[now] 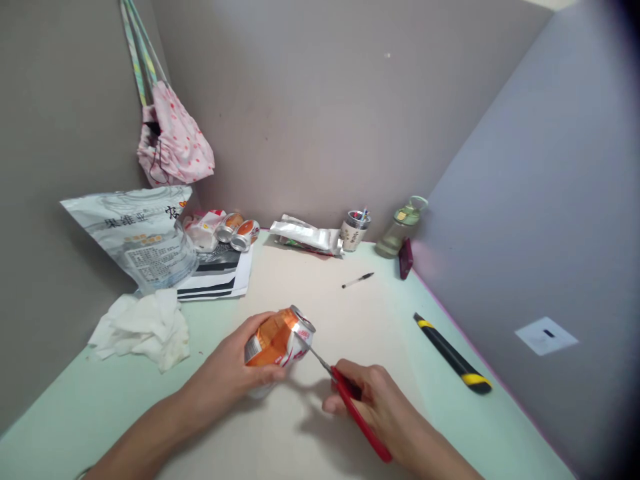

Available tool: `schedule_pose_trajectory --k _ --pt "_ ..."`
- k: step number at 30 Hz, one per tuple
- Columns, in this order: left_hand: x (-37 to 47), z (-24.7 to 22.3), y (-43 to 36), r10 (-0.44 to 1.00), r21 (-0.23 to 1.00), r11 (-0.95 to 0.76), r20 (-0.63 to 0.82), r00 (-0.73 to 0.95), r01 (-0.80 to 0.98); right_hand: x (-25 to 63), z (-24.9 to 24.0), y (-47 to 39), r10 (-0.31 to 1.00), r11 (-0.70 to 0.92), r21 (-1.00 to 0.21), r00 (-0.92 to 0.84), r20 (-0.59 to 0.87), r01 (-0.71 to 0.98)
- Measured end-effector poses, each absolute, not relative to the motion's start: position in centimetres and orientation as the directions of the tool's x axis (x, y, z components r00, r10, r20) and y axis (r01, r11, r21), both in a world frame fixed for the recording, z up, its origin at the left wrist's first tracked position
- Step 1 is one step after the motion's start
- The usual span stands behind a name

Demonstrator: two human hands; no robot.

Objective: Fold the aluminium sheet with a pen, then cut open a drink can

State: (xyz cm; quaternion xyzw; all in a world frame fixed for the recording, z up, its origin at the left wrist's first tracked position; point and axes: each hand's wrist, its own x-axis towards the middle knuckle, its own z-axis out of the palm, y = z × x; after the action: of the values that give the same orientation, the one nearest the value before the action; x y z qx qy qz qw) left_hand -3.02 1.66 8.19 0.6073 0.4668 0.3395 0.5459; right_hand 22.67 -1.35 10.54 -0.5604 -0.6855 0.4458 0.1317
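An orange and white drink can [277, 339] is held above the table, its silver top tilted up to the right. My left hand [240, 360] is wrapped round the can's left side and underside, with the thumb along its lower front. In my right hand [373, 400] is a pair of red-handled scissors [361, 421], the fingers closed on the handles. The metal blades point up and left, and their tip meets the can's side just below the top. Whether the tip has pierced the metal cannot be made out.
Crumpled white tissue [145, 330] and a large silver bag [145, 237] lie at the left. Two cans [245, 235], foil packets [307, 235], a pen cup [355, 231] and a green bottle [400, 229] line the back. A black and yellow cutter [450, 352] lies right; a pen [357, 280] lies mid-table.
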Motion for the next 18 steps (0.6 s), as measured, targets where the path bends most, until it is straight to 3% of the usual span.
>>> schedule_pose_trajectory --k 7,14,18 --pt "-4.7 9.2 2.2 0.853 0.980 0.043 -0.138 0.504 0.195 23.2 10.9 -1.3 0.838 -0.001 -0.784 -0.427 -0.339 0.621" --pt "-3.2 9.3 1.5 0.856 0.976 0.017 -0.125 0.502 0.215 23.2 10.4 -1.2 0.903 0.198 -0.612 -0.386 -0.191 0.766" --pt "-3.1 7.9 1.6 0.798 0.986 0.030 -0.122 0.590 0.164 22.9 10.6 -1.4 0.883 0.195 -0.642 -0.417 -0.214 0.742"
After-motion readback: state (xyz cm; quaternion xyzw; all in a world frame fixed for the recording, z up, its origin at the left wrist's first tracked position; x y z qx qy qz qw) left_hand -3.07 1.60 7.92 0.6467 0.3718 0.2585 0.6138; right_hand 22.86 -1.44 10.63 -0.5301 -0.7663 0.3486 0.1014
